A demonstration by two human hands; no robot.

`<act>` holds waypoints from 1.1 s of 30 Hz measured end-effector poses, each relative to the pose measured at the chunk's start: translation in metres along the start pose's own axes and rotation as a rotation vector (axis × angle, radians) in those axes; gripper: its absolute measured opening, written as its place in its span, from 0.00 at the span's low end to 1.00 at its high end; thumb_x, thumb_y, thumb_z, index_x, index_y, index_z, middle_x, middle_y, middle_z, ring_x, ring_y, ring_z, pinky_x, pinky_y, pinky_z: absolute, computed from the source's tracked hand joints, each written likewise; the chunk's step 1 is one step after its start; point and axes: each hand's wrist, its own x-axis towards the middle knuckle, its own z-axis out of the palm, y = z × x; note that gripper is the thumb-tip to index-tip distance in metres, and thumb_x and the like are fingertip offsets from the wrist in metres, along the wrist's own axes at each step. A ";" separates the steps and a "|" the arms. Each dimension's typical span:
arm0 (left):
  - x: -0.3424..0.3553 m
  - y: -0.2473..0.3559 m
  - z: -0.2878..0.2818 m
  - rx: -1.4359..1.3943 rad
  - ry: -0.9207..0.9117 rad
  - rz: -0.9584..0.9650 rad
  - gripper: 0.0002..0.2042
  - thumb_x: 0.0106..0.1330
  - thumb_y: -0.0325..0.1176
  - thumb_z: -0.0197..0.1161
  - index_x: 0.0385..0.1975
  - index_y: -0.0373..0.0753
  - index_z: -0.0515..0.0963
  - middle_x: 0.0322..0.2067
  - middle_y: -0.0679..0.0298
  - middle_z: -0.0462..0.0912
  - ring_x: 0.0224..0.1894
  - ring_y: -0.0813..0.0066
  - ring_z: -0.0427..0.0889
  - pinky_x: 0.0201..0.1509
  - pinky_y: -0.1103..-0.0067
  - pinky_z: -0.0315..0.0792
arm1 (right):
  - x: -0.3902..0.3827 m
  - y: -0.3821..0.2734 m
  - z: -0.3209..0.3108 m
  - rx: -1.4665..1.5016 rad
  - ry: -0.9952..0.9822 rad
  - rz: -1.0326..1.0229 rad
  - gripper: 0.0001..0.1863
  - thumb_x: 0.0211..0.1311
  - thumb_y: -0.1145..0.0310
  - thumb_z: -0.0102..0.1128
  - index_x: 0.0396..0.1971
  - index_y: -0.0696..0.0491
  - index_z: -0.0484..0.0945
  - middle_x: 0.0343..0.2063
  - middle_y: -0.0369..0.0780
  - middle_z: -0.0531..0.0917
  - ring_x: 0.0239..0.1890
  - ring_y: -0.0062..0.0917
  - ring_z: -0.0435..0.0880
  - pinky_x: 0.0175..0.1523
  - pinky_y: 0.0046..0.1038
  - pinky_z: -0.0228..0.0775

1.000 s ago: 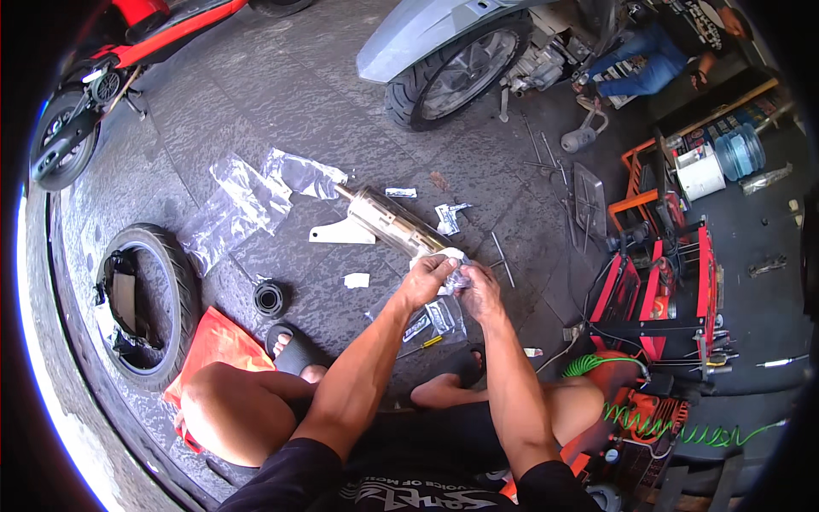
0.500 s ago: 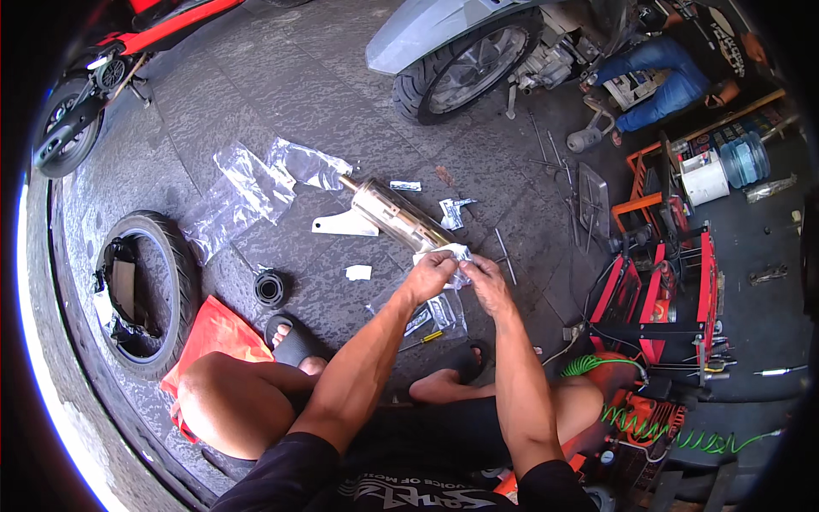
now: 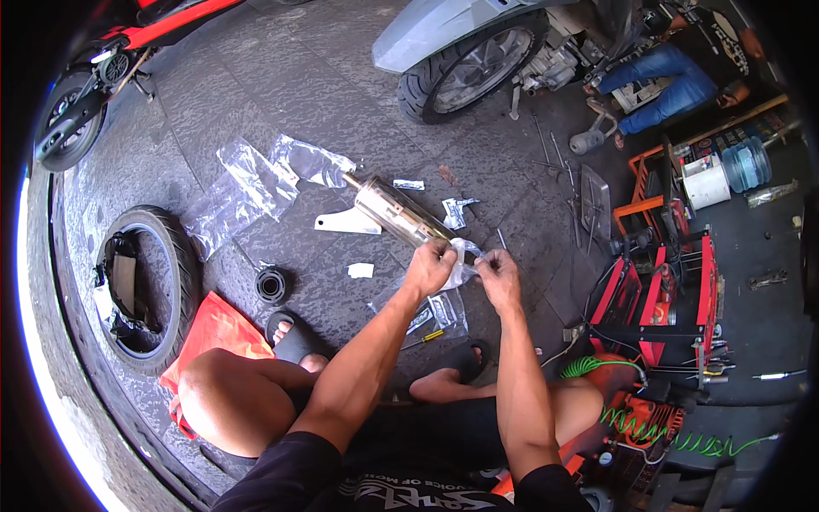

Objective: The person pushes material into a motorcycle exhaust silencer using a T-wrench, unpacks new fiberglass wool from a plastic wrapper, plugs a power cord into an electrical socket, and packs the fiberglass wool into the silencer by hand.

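My left hand and my right hand both pinch a small clear plastic bag stretched between them. Just beyond my fingers lies a shiny metal exhaust muffler, slanting away to the upper left on the floor. My left hand is close to its near end, and I cannot tell whether they touch. Beside the muffler are a flat pale metal bracket and a small white piece of paper. Under my wrists lie another plastic packet and a screwdriver with a yellow handle.
Large plastic sheets lie left of the muffler. Further left are a black ring-shaped part, a tyre and an orange bag. A motorcycle wheel, a seated person and a red tool rack stand around the right side.
My hands have moved apart, the right one to the right, drawing the crumpled plastic bag out between them. The muffler stays where it was on the floor.
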 end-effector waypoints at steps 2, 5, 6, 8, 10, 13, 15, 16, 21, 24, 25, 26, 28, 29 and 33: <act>0.002 -0.002 -0.005 -0.140 -0.105 -0.078 0.14 0.63 0.35 0.57 0.33 0.29 0.81 0.26 0.47 0.82 0.32 0.60 0.83 0.40 0.66 0.75 | -0.002 -0.006 -0.002 0.213 -0.147 0.038 0.08 0.61 0.73 0.67 0.36 0.58 0.77 0.33 0.36 0.82 0.32 0.16 0.77 0.36 0.24 0.74; 0.003 -0.012 -0.003 -0.195 -0.104 -0.046 0.13 0.63 0.35 0.56 0.33 0.29 0.81 0.26 0.49 0.82 0.31 0.64 0.82 0.39 0.67 0.74 | -0.005 -0.017 0.003 -0.005 -0.201 -0.109 0.10 0.60 0.71 0.68 0.38 0.58 0.79 0.31 0.35 0.82 0.32 0.16 0.78 0.38 0.23 0.73; 0.002 -0.008 -0.004 -0.182 -0.114 -0.066 0.13 0.64 0.35 0.57 0.33 0.29 0.81 0.25 0.51 0.82 0.30 0.67 0.82 0.39 0.68 0.74 | -0.006 -0.021 0.003 -0.056 -0.199 -0.063 0.12 0.60 0.71 0.70 0.40 0.59 0.80 0.31 0.35 0.82 0.32 0.16 0.78 0.39 0.24 0.73; 0.000 -0.008 -0.005 -0.183 -0.122 -0.088 0.13 0.66 0.36 0.57 0.33 0.29 0.81 0.25 0.53 0.82 0.30 0.69 0.81 0.38 0.68 0.74 | -0.010 -0.024 0.004 -0.068 -0.209 -0.032 0.13 0.59 0.71 0.70 0.41 0.59 0.80 0.31 0.36 0.83 0.32 0.17 0.78 0.39 0.25 0.73; 0.000 -0.002 -0.005 -0.190 -0.135 -0.102 0.14 0.68 0.36 0.57 0.33 0.29 0.81 0.25 0.55 0.82 0.30 0.71 0.80 0.38 0.68 0.74 | -0.012 -0.021 0.004 -0.084 -0.209 -0.004 0.14 0.59 0.70 0.71 0.42 0.59 0.81 0.31 0.36 0.83 0.33 0.17 0.79 0.39 0.26 0.73; 0.001 -0.003 -0.008 -0.176 -0.246 -0.141 0.17 0.73 0.41 0.56 0.41 0.30 0.81 0.31 0.59 0.84 0.35 0.76 0.80 0.42 0.73 0.74 | -0.013 -0.016 0.013 0.060 -0.147 -0.131 0.14 0.58 0.70 0.71 0.42 0.60 0.81 0.30 0.39 0.84 0.32 0.23 0.81 0.38 0.30 0.73; 0.001 -0.007 -0.006 -0.222 -0.303 -0.187 0.17 0.73 0.42 0.59 0.43 0.30 0.81 0.32 0.60 0.84 0.35 0.76 0.79 0.43 0.73 0.75 | -0.013 -0.015 0.014 -0.199 -0.058 -0.315 0.15 0.56 0.70 0.70 0.41 0.62 0.81 0.34 0.49 0.85 0.37 0.42 0.85 0.44 0.39 0.75; 0.000 -0.008 -0.006 -0.221 -0.305 -0.189 0.17 0.73 0.42 0.59 0.43 0.30 0.81 0.32 0.60 0.84 0.35 0.76 0.79 0.43 0.73 0.75 | -0.012 -0.014 0.013 -0.198 -0.058 -0.312 0.15 0.56 0.70 0.70 0.41 0.62 0.81 0.34 0.49 0.85 0.37 0.42 0.85 0.44 0.39 0.75; -0.004 -0.007 -0.008 -0.022 -0.417 -0.033 0.20 0.71 0.44 0.62 0.46 0.29 0.81 0.35 0.58 0.85 0.38 0.72 0.81 0.46 0.68 0.76 | -0.013 -0.002 0.009 -0.307 0.008 -0.301 0.11 0.58 0.71 0.66 0.38 0.61 0.81 0.33 0.53 0.84 0.37 0.47 0.85 0.42 0.41 0.75; -0.005 -0.009 -0.007 0.040 -0.331 0.067 0.16 0.65 0.40 0.62 0.38 0.29 0.81 0.34 0.47 0.84 0.39 0.55 0.84 0.46 0.64 0.76 | -0.018 -0.010 0.014 -0.399 0.027 -0.322 0.11 0.58 0.70 0.65 0.38 0.62 0.80 0.33 0.56 0.84 0.38 0.52 0.84 0.42 0.44 0.75; -0.007 -0.011 -0.006 0.075 -0.211 0.212 0.15 0.63 0.39 0.61 0.32 0.30 0.81 0.32 0.43 0.83 0.38 0.48 0.85 0.46 0.62 0.76 | -0.020 -0.014 0.020 -0.434 0.062 -0.343 0.11 0.58 0.70 0.65 0.37 0.62 0.80 0.32 0.56 0.84 0.37 0.53 0.84 0.42 0.45 0.75; -0.009 -0.014 -0.004 0.080 -0.204 0.206 0.15 0.63 0.39 0.61 0.32 0.30 0.81 0.32 0.43 0.83 0.38 0.48 0.85 0.46 0.62 0.76 | -0.021 -0.018 0.028 -0.429 0.053 -0.345 0.11 0.58 0.70 0.65 0.37 0.62 0.80 0.32 0.56 0.84 0.37 0.53 0.84 0.42 0.45 0.75; -0.016 0.009 0.010 0.271 -0.119 0.078 0.14 0.60 0.38 0.60 0.29 0.30 0.81 0.33 0.43 0.83 0.37 0.43 0.84 0.44 0.58 0.78 | -0.022 -0.014 0.031 -0.523 0.279 -0.079 0.11 0.57 0.69 0.65 0.36 0.61 0.80 0.31 0.56 0.84 0.36 0.54 0.84 0.41 0.46 0.74; -0.019 0.021 0.015 0.368 -0.075 0.013 0.14 0.59 0.38 0.60 0.28 0.31 0.81 0.33 0.43 0.84 0.36 0.41 0.84 0.43 0.57 0.79 | -0.017 -0.002 0.025 -0.529 0.279 -0.074 0.11 0.57 0.69 0.65 0.36 0.61 0.80 0.31 0.56 0.84 0.36 0.54 0.84 0.41 0.46 0.74; -0.030 0.026 0.026 0.270 -0.079 -0.066 0.17 0.60 0.42 0.64 0.35 0.30 0.82 0.40 0.42 0.82 0.42 0.42 0.83 0.48 0.59 0.78 | 0.001 0.030 0.001 -0.293 0.362 -0.060 0.10 0.60 0.68 0.65 0.34 0.60 0.79 0.24 0.46 0.84 0.26 0.37 0.84 0.34 0.40 0.74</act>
